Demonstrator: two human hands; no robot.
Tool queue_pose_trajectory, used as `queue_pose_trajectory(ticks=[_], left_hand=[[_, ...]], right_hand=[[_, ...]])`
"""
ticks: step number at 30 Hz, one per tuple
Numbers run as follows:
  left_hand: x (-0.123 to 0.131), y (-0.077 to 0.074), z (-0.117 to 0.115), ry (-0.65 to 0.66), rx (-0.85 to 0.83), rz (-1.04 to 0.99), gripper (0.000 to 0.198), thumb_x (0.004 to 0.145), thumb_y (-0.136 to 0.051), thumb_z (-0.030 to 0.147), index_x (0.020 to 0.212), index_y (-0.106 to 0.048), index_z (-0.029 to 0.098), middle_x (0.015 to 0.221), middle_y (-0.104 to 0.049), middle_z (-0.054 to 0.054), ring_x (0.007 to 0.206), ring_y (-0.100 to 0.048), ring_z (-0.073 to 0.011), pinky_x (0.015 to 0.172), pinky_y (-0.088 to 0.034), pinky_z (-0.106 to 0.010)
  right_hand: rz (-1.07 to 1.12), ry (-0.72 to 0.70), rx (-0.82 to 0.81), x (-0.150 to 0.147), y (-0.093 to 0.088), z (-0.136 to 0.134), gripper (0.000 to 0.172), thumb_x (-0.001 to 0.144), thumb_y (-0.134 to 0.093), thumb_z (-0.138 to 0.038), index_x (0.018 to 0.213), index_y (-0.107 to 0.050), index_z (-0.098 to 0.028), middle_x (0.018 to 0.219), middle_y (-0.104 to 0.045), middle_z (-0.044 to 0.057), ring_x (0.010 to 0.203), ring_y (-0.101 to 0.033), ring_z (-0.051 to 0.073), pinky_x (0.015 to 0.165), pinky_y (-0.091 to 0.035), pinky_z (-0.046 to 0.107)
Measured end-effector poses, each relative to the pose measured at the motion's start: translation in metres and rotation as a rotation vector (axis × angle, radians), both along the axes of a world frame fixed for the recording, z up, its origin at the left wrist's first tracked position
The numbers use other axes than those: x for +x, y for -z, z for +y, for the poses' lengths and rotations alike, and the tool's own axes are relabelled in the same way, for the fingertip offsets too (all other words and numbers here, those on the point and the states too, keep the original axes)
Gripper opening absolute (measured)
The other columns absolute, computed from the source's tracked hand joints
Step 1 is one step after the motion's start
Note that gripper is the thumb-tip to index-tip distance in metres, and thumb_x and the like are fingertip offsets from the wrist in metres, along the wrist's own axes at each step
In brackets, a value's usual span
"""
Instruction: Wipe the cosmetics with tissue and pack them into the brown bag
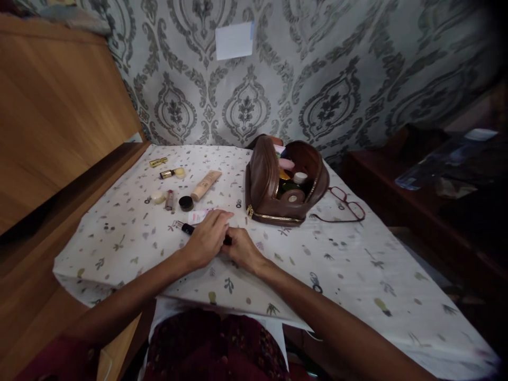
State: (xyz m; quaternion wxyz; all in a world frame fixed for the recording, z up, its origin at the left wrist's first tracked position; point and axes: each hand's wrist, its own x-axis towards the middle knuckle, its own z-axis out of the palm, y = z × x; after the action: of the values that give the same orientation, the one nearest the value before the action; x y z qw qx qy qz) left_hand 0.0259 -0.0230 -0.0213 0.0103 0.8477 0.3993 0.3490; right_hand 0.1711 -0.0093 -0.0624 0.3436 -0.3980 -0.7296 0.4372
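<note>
My left hand (208, 239) lies palm down near the front of the table, its fingers closed together over a slim black cosmetic tube (188, 228). One end of the tube sticks out to the left. Close against it, my right hand (245, 250) pinches a short black piece (227, 239) that shows between the hands. Whether the two black parts are joined is hidden by my left hand. Just beyond the left fingers lies a white and pink squeeze tube (197, 216). A black-lidded jar (186, 203) and a beige tube (206, 185) lie farther back.
An unzipped brown makeup bag (262, 180) holding several items stands at the back right, beside red-framed glasses (349, 207). At left are a lip gloss (170, 200), a cream-coloured jar (157, 197), a gold tube (158, 162) and a black-and-gold tube (167, 173). A patterned cloth (337, 275) covers the table.
</note>
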Motion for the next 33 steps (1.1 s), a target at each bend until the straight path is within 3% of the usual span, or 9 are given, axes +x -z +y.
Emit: queue_pose_trajectory(ticks=[4,8,13,17,21,25,28,33], left_hand=[[-0.004,0.017,0.006,-0.03,0.025,0.092,0.031,0.099,-0.035,0.014,0.121,-0.057,0.014,0.112,-0.063,-0.014,0.111,-0.057,-0.0258,0.098,-0.05,-0.045],[-0.035,0.021,0.008,-0.137,0.021,0.178,0.031,0.096,-0.04,0.014,0.123,-0.055,0.013,0.119,-0.061,-0.016,0.115,-0.054,-0.0286,0.101,-0.047,-0.049],[-0.077,0.025,0.005,-0.335,-0.093,0.227,0.034,0.099,-0.045,0.034,0.123,-0.053,0.012,0.125,-0.058,-0.018,0.118,-0.052,-0.0316,0.099,-0.046,-0.05],[-0.099,0.022,-0.007,-0.519,-0.161,0.306,0.046,0.098,-0.047,0.043,0.132,-0.049,0.013,0.131,-0.054,-0.019,0.12,-0.05,-0.0337,0.098,-0.045,-0.051],[-0.104,0.011,-0.029,-0.613,-0.215,0.345,0.048,0.098,-0.045,0.046,0.135,-0.051,0.016,0.115,-0.055,-0.014,0.103,-0.056,-0.029,0.086,-0.051,-0.044],[-0.095,0.011,-0.051,-0.503,-0.282,0.282,0.04,0.097,-0.05,0.044,0.131,-0.054,0.023,0.105,-0.056,-0.007,0.09,-0.058,-0.0221,0.073,-0.053,-0.034],[-0.083,0.019,-0.06,-0.332,-0.173,0.212,0.022,0.097,-0.05,0.027,0.116,-0.061,0.023,0.107,-0.059,-0.007,0.097,-0.06,-0.0214,0.08,-0.054,-0.035],[-0.057,0.025,-0.06,-0.18,0.076,0.239,0.039,0.09,-0.045,0.005,0.122,-0.06,0.018,0.124,-0.062,-0.014,0.115,-0.058,-0.0262,0.095,-0.052,-0.04]], right_hand=[[-0.056,0.005,0.021,0.001,-0.002,-0.001,0.008,0.068,-0.062,-0.007,0.07,-0.064,-0.015,0.062,-0.057,-0.005,0.061,-0.049,0.012,0.06,-0.037,0.022],[-0.025,-0.047,-0.022,0.0,-0.006,-0.002,0.002,0.076,-0.068,-0.017,0.077,-0.066,-0.017,0.064,-0.056,-0.005,0.061,-0.047,0.011,0.058,-0.036,0.021],[-0.048,-0.048,-0.088,0.001,-0.012,-0.005,0.003,0.078,-0.067,-0.017,0.081,-0.069,-0.017,0.065,-0.059,-0.004,0.06,-0.048,0.01,0.057,-0.035,0.021],[-0.048,-0.035,-0.093,0.001,-0.014,-0.006,0.005,0.079,-0.068,-0.017,0.083,-0.07,-0.018,0.063,-0.055,-0.005,0.058,-0.045,0.01,0.055,-0.034,0.02],[-0.042,-0.038,-0.061,0.001,-0.013,-0.007,0.006,0.08,-0.067,-0.017,0.085,-0.07,-0.018,0.061,-0.052,-0.006,0.057,-0.043,0.009,0.053,-0.033,0.02],[-0.055,-0.038,0.0,0.001,-0.012,-0.007,0.007,0.08,-0.068,-0.017,0.086,-0.07,-0.019,0.061,-0.051,-0.006,0.057,-0.042,0.009,0.054,-0.033,0.02],[-0.056,-0.037,0.002,0.001,-0.011,-0.007,0.006,0.08,-0.068,-0.017,0.085,-0.07,-0.019,0.06,-0.051,-0.006,0.057,-0.043,0.01,0.055,-0.034,0.021],[-0.028,-0.06,0.044,0.0,-0.008,-0.008,0.008,0.079,-0.067,-0.016,0.085,-0.071,-0.019,0.065,-0.058,-0.004,0.061,-0.05,0.012,0.06,-0.039,0.023]])
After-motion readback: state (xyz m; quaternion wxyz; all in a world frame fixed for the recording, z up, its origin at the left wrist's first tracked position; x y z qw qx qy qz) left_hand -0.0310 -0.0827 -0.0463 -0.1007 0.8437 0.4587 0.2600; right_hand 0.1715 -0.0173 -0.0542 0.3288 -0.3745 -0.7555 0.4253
